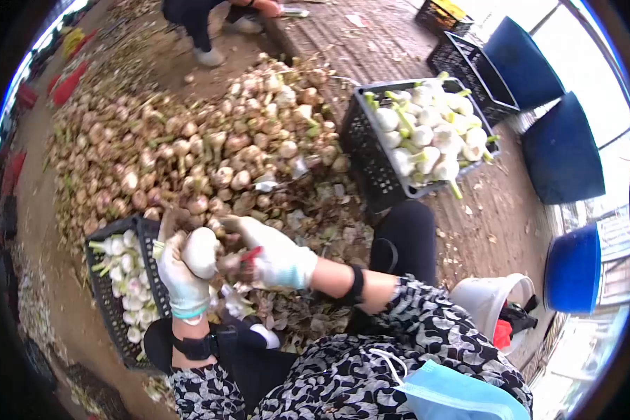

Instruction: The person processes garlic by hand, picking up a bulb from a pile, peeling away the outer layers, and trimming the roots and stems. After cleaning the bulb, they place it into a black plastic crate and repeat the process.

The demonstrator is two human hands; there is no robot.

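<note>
My left hand (180, 281), in a whitish glove with soiled fingers, is closed round a peeled white garlic bulb (201, 253). Close beside it, my gloved right hand (281, 257) grips a small tool with a red handle (250, 255); motion blur hides its working end. Beyond both hands spreads a large heap of unpeeled garlic (182, 150) with brownish skins and stalks. Loose papery skins (276, 308) lie beneath my hands, between my legs.
A black crate (371, 164) of cleaned bulbs stands at right; another crate (103, 297) of white bulbs sits left of my left hand. Blue tubs (574, 269) and a white bucket (472, 297) line the right side. Another person (196, 31) is across the heap.
</note>
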